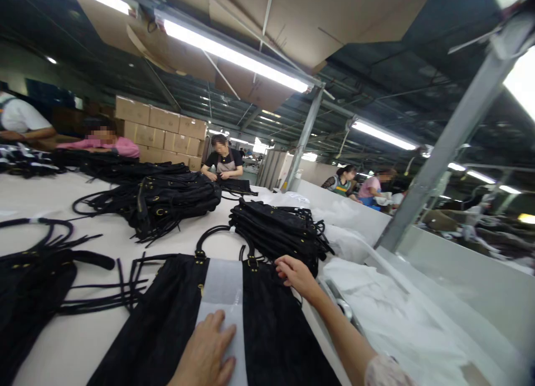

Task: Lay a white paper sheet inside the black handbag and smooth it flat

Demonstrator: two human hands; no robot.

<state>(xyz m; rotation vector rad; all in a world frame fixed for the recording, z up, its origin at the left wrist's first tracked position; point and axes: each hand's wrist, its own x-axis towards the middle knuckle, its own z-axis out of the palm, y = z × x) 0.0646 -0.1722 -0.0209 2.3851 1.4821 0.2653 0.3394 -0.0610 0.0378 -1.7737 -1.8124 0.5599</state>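
A black bag [167,319] with looped handles lies flat on the white table [83,347] in front of me. A white paper strip [223,291] runs down its middle. My left hand [207,352] rests flat on the lower part of that strip, fingers spread. My right hand [295,274] reaches forward and touches the bag's upper right corner, near a gold buckle [252,261]. Just beyond it sits a stack of black bags [278,227].
More piles of black bags [175,199] and loose straps [37,263] lie across the table. White bags [384,302] fill the right side beside a slanted metal post [447,135]. Several other people work at the far end. Cardboard boxes [161,132] are stacked behind.
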